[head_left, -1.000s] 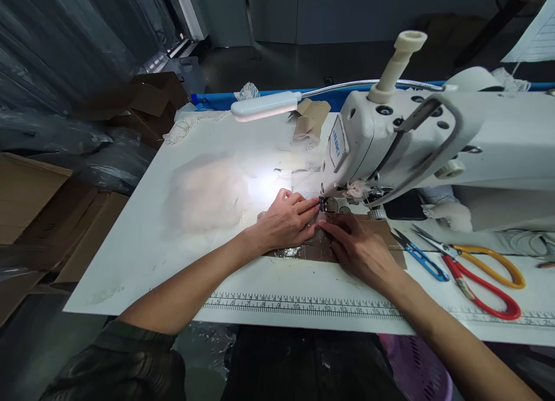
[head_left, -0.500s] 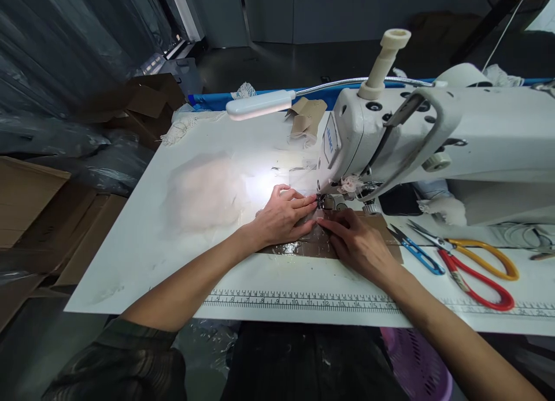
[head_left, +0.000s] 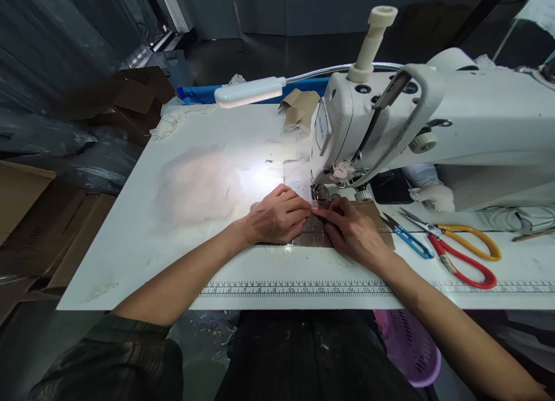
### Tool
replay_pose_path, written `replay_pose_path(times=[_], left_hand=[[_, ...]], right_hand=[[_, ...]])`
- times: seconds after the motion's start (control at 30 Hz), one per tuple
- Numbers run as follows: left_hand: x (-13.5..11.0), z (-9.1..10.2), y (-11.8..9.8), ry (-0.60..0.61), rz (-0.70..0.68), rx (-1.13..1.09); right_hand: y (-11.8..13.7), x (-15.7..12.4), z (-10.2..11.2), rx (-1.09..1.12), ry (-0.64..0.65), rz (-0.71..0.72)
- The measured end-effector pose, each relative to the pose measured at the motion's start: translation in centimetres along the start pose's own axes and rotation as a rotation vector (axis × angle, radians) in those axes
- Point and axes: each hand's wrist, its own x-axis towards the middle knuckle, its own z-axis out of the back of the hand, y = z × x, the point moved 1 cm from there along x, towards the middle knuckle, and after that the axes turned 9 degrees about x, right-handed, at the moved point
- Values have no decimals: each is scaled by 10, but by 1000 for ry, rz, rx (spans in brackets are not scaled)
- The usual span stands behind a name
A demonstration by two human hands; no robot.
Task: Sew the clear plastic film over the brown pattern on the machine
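Observation:
My left hand [head_left: 277, 217] and my right hand [head_left: 352, 230] lie side by side on a thin sheer piece [head_left: 310, 230] that rests on a brown taped patch of the white table [head_left: 143, 239]. Their fingertips meet and pinch the piece just in front of the presser foot [head_left: 318, 194] of the white sewing machine [head_left: 416, 135]. The needle area is partly hidden by the machine head. A white lamp [head_left: 247, 92] on a flexible neck lights the spot.
Red and yellow-handled scissors [head_left: 463, 253] and blue thread snips [head_left: 405, 238] lie right of my hands. A printed ruler [head_left: 295, 289] runs along the front edge. Pale sheer fabric [head_left: 197, 184] lies to the left, cardboard boxes [head_left: 39, 216] stand beyond, and a purple basket [head_left: 405, 346] sits below.
Both hands have drawn slightly back toward me from the presser foot, fingertips still together on the piece. The view has shifted, so everything sits a little left and higher.

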Motion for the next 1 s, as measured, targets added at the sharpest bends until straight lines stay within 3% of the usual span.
replay_pose_path(times=[0.2, 0.6, 1.0], left_hand=[[0, -1, 1, 59, -88, -24], [1, 1, 0, 162, -110, 53], [2, 1, -1, 190, -177, 66]], right_hand=[[-1, 0, 0, 11, 12, -5], [0, 0, 1, -12, 18, -7], [1, 1, 4, -166, 37, 137]])
